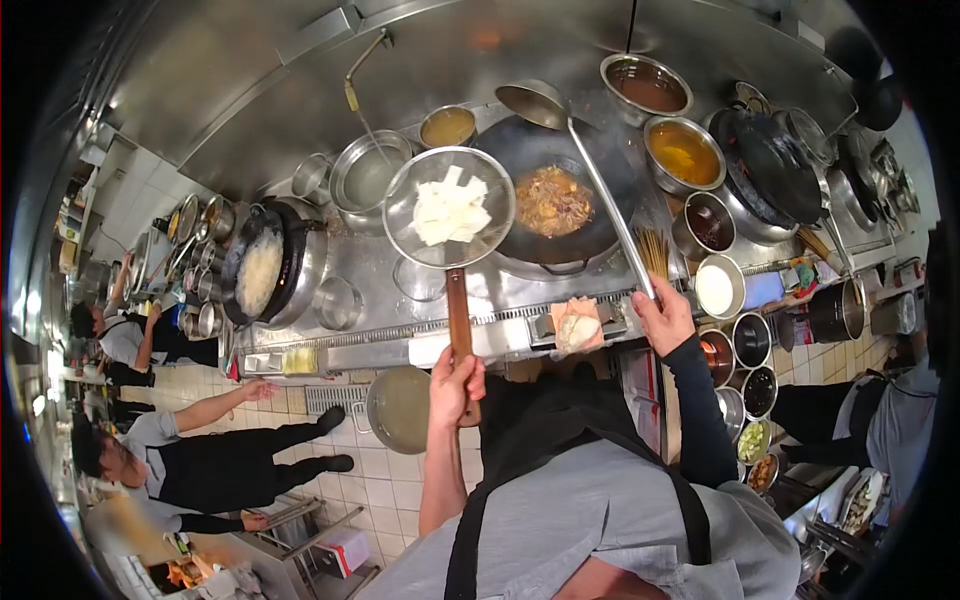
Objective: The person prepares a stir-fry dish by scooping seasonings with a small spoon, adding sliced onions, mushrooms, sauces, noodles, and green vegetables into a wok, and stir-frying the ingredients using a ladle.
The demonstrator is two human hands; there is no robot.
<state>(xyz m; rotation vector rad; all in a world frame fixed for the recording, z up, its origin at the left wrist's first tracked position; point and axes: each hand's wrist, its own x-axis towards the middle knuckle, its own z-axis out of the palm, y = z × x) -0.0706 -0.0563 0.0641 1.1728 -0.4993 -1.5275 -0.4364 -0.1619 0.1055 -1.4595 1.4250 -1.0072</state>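
My left hand (455,388) is closed around the wooden handle of a wire strainer (402,222). White flat pieces (452,207) lie in its mesh, held over the stove top just left of a wok (612,165). Brownish shredded food (552,202) sits in the bottom of that wok. In my right hand (665,315) is the end of a long metal ladle (533,103). Its bowl hangs above the wok's far edge; whether anything is inside cannot be seen.
Metal bowls with amber liquid (684,153) and brown liquid (650,85) stand behind right. Another wok (262,268) with pale contents is left. A folded cloth (577,325) lies on the front edge. Co-workers (235,455) stand left and right (850,420).
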